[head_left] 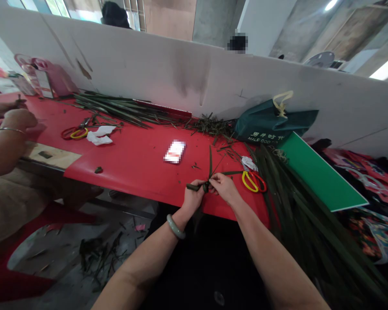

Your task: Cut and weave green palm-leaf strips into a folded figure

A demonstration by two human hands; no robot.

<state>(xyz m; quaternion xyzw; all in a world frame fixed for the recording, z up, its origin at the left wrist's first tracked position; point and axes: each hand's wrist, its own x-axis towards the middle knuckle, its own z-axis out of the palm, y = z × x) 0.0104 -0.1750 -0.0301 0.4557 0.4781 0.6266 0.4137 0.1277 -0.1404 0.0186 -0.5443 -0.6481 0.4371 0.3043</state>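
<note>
Near the front edge of the red-covered table, my left hand is closed round a folded green leaf strip. My right hand meets it, its thumb and finger pinched on the same dark green leaf work. One long strip end sticks up from between the hands, and another points right toward the scissors. The small knot at the fingertips is partly hidden. Just right of my right hand lie scissors with red and yellow handles, white wrapping by their blades.
A phone lies beyond my hands. Leaf scraps and long leaves line the wall. A dark green bag, a green board and a leaf bundle are right. Another person's hands work at left, near second scissors.
</note>
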